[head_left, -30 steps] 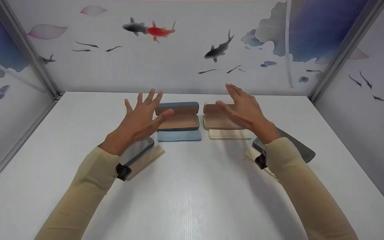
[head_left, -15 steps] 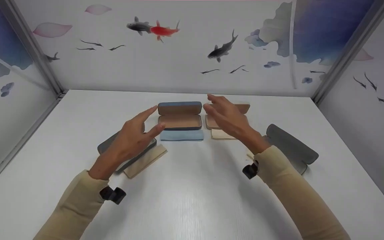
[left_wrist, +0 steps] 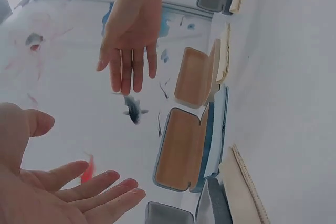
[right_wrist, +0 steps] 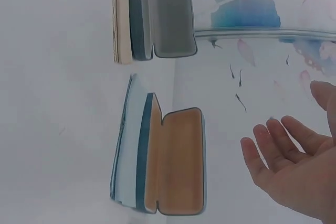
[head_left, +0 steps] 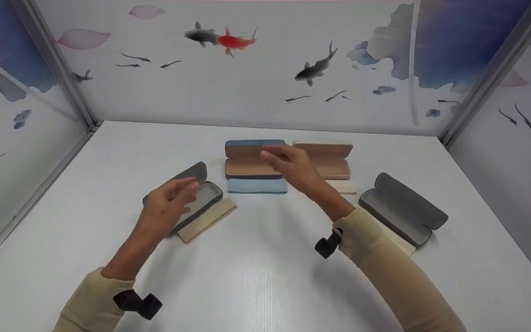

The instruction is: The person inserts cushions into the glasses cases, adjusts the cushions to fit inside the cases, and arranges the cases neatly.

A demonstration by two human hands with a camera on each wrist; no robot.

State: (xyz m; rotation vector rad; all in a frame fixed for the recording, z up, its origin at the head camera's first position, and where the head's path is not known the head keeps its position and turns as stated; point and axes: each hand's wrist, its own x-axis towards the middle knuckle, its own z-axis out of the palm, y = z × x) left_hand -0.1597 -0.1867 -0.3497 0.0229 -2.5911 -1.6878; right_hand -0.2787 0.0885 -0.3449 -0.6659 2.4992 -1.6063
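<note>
Far left, the left hand [head_left: 164, 207] is raised in front of a grey hinged glasses case [head_left: 208, 192]; the left wrist view shows it apart from the case. Its fingers are extended and slightly spread, thumb well clear, holding nothing. The case lies open at a slant, a folded beige cloth [head_left: 208, 220] just beside its near edge. Judged hazard: a careless drop of this hand could strike the raised lid, tipping the case or pushing it onto the cloth.

Next, a blue glasses case [head_left: 247, 169] lies open, tan lining showing, a folded blue cloth [head_left: 256, 186] along its front. The right hand [head_left: 298, 169] covers part of it in the head view, yet the right wrist view shows a gap between them. Its fingers are loosely bent with small gaps, pinching nothing.

Beside it, a cream glasses case [head_left: 337, 168] also lies open, with a cream cloth [head_left: 343, 186] in front, partly hidden by the right arm. The two cases sit close together, so a sideways knock to one could, in my judgement, disturb the other.

Far right, a second grey case [head_left: 397, 212] lies open and slanted, a pale cloth [head_left: 401, 240] at its near side. A low sweep of the right sleeve [head_left: 385, 258] could drag that cloth askew.
</note>
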